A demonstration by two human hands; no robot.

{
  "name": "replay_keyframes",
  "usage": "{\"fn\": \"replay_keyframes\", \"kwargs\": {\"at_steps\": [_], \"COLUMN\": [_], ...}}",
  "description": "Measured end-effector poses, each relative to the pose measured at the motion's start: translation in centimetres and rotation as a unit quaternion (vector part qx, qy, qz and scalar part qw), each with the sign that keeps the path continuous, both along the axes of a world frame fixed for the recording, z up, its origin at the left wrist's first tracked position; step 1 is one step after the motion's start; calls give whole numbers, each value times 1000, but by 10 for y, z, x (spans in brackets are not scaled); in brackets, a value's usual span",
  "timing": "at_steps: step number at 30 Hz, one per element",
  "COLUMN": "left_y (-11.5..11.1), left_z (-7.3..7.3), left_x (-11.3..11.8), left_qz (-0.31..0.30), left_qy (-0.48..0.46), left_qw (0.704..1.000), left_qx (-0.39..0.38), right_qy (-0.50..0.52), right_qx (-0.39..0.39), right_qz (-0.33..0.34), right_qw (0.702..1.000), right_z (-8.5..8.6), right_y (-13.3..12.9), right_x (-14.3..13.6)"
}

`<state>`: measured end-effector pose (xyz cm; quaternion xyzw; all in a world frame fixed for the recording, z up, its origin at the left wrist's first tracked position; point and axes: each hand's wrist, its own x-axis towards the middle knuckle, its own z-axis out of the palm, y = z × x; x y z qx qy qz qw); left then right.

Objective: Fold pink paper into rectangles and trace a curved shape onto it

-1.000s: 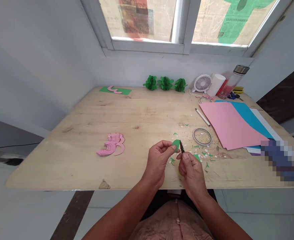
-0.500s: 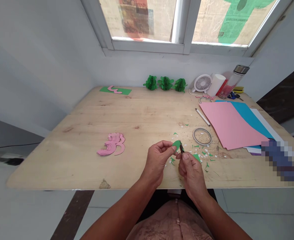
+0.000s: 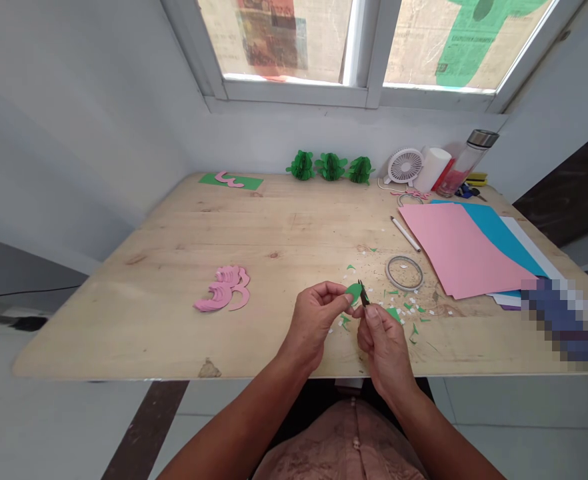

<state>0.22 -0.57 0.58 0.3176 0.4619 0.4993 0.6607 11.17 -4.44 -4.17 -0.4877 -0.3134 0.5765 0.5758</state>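
Note:
Near the table's front edge, my left hand (image 3: 314,320) pinches a small rounded green paper piece (image 3: 354,291) between thumb and fingers. Close on its right, my right hand (image 3: 381,333) is closed round small dark scissors (image 3: 364,295), whose blades point up beside the paper's right edge. The scissor handles are mostly hidden by the fingers. Another green piece (image 3: 394,314) shows just behind my right hand. Green and white scraps (image 3: 415,330) lie scattered around both hands.
A tape roll (image 3: 405,273), a white pen (image 3: 405,233) and pink sheets (image 3: 467,250) lie right. Pink cutouts (image 3: 224,290) are left. Three green paper shapes (image 3: 331,167), a fan (image 3: 405,166) and a bottle (image 3: 467,163) stand at the back.
The green paper piece has turned slightly and shifted a little left and down in my left hand. My right hand and the scissors have hardly moved.

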Motion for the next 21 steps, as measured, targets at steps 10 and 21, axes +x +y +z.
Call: {"fn": "replay_keyframes", "kwargs": {"at_steps": [10, 21], "left_y": [1, 3], "left_z": [1, -2], "left_x": [-1, -5], "left_qz": [8, 4], "left_qy": [9, 19], "left_qw": [1000, 1000], "left_qx": [3, 8], "right_qy": [-11, -15], "right_qx": [-5, -13], "right_qz": [2, 2], "right_qw": [1000, 1000], "right_z": [-1, 0], "right_y": [-1, -2], "right_x": [0, 1]}}
